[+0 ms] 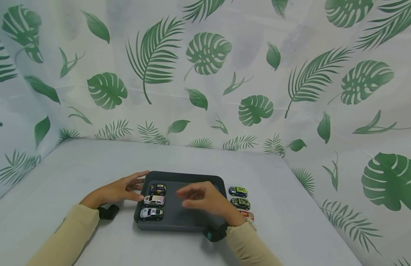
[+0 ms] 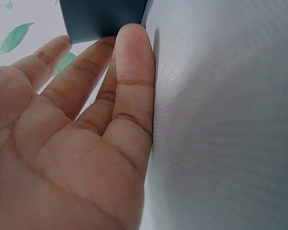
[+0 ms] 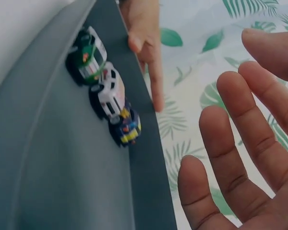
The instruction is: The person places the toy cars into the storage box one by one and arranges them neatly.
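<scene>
A dark grey tray [image 1: 178, 225] lies on the white table, with three toy cars in a column along its left side. At the top of that column is a dark blue and yellow car [image 1: 157, 189], then a white car with a checked pattern [image 1: 154, 200], then a white and dark green car [image 1: 151, 214]. My left hand [image 1: 120, 190] rests its straight fingertips against the tray's left wall [image 2: 101, 21]. Over the middle of the tray hovers my right hand [image 1: 205, 201], fingers loosely bent and apart, holding nothing.
Right of the tray, a blue and lime car [image 1: 238, 191], a green patterned car [image 1: 240, 203] and a red car [image 1: 247, 215] stand in a column; my right wrist partly hides the red one. A leaf-printed cloth [image 1: 205, 111] hangs behind and beside the table.
</scene>
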Action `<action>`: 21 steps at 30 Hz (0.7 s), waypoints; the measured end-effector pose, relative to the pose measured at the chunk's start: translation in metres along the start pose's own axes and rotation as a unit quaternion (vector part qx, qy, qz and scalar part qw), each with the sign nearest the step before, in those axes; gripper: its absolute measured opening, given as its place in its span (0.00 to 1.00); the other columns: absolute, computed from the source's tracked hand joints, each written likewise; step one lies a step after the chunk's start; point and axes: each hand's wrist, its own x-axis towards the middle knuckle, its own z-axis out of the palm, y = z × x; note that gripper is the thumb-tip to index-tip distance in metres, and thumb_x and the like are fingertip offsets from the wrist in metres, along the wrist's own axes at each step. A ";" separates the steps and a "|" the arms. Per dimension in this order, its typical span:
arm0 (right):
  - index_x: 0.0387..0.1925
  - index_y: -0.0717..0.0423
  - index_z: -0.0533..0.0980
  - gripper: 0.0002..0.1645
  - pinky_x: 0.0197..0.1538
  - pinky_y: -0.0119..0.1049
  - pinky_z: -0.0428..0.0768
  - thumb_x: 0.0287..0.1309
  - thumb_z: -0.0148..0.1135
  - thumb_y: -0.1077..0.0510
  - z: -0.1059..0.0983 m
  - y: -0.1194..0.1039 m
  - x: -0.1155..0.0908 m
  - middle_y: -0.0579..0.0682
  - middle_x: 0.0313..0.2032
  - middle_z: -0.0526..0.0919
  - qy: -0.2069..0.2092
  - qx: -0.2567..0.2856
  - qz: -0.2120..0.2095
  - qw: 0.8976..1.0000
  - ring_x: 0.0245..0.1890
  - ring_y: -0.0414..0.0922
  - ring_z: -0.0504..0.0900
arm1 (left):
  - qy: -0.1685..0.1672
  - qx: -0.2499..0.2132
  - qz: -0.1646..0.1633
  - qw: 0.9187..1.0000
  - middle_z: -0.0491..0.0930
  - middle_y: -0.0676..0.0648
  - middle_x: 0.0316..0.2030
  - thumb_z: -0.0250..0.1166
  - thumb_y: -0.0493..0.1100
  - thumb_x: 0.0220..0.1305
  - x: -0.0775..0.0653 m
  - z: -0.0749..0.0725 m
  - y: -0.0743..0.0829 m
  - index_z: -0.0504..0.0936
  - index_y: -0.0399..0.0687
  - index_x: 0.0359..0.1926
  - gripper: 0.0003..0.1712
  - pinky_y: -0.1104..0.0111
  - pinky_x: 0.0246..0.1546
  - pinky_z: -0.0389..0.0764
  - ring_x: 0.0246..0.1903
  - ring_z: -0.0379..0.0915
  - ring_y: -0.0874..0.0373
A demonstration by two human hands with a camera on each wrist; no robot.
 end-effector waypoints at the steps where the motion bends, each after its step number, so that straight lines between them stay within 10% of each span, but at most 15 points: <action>1: 0.58 0.73 0.82 0.21 0.55 0.42 0.86 0.69 0.71 0.64 -0.002 0.000 -0.001 0.73 0.55 0.86 0.000 -0.003 -0.003 1.000 0.52 0.66 0.86 | -0.001 -0.001 0.002 1.000 0.54 0.21 0.79 0.78 0.51 0.67 0.000 0.000 0.000 0.47 0.43 0.88 0.62 0.33 0.67 0.70 0.74 0.61 0.24; 21: 0.60 0.74 0.81 0.23 0.54 0.39 0.85 0.71 0.71 0.61 -0.032 0.010 -0.027 0.73 0.57 0.85 0.025 -0.001 0.022 0.999 0.54 0.69 0.85 | -0.006 0.002 0.008 1.000 0.54 0.20 0.79 0.77 0.50 0.68 -0.001 0.000 0.001 0.46 0.41 0.87 0.62 0.33 0.67 0.71 0.74 0.61 0.23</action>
